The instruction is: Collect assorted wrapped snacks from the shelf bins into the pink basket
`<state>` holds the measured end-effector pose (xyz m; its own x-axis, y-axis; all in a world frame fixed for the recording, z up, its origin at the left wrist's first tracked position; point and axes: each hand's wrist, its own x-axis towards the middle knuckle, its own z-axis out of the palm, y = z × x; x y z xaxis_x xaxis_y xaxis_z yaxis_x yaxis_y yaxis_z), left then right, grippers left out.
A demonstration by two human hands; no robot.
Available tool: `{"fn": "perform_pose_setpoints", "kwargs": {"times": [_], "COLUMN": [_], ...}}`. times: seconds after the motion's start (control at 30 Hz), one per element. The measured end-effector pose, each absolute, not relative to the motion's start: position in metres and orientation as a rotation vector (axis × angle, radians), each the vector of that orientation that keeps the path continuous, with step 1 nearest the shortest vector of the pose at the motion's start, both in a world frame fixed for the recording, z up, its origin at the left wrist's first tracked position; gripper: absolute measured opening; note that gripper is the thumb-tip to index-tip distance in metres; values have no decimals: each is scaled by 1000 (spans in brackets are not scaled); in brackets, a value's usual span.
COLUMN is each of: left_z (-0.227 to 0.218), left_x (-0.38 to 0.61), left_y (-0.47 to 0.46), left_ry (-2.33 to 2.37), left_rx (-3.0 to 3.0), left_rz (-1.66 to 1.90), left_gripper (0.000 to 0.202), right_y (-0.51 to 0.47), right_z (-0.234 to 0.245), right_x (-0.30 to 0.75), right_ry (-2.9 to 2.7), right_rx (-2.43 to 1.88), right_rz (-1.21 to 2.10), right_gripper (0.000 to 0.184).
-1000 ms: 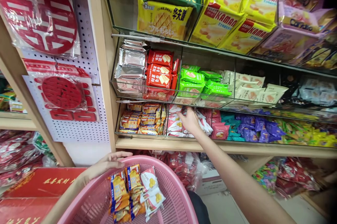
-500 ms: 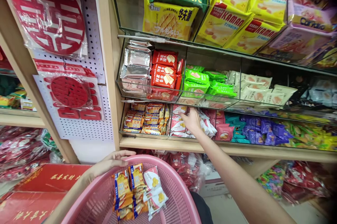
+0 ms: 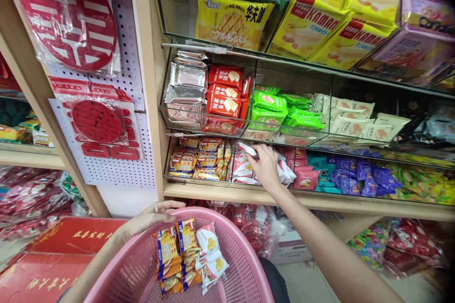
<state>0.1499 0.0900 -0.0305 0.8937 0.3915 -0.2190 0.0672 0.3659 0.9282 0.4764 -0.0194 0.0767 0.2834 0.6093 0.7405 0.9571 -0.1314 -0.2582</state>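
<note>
Red gold-lettered box [image 3: 67,236], far left. Left hand [image 3: 152,216], fingers apart, at rim of pink perforated plastic basket [image 3: 245,265]. Rightward: white-and-pink wrapped packet [image 3: 246,148] clamped in fingers of right hand [image 3: 266,166], beyond basket, over similar packets [image 3: 241,170]. Judged mid-pick; calling for firm pinch, clear withdrawal.

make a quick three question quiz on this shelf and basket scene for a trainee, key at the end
1. True or false: the left hand is at the rim of the pink basket.
2. The packet in the right hand is: a) bright green b) purple c) white and pink
3. Fill in: on the bottom row, just left of the white packets, lie ___ packets.

Key: 1 true; 2 c; 3 orange
</note>
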Motion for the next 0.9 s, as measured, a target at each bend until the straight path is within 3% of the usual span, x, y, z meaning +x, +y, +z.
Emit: {"fn": "perform_pose_setpoints", "kwargs": {"times": [0.17, 0.27, 0.47, 0.53, 0.9], "left_z": [-36, -38, -37, -37, -36], "left_x": [148, 147, 148, 148, 146], "left_y": [93, 94, 92, 92, 93], "left_ry": [436, 468, 494, 487, 469], "left_rx": [1201, 1235, 1270, 1255, 1289], "left_rz": [209, 214, 209, 211, 198], "left_gripper": [46, 51, 58, 58, 50], "right_y": [-62, -92, -114, -111, -97], "right_z": [71, 57, 16, 3, -38], "right_x": [464, 437, 371, 357, 330], "right_ry": [-1495, -1377, -778, -655, -781], "right_rx": [-1633, -1530, -1419, -1379, -1432], "right_rz": [-736, -609, 573, 781, 860], "right_gripper": [20, 20, 36, 43, 40]}}
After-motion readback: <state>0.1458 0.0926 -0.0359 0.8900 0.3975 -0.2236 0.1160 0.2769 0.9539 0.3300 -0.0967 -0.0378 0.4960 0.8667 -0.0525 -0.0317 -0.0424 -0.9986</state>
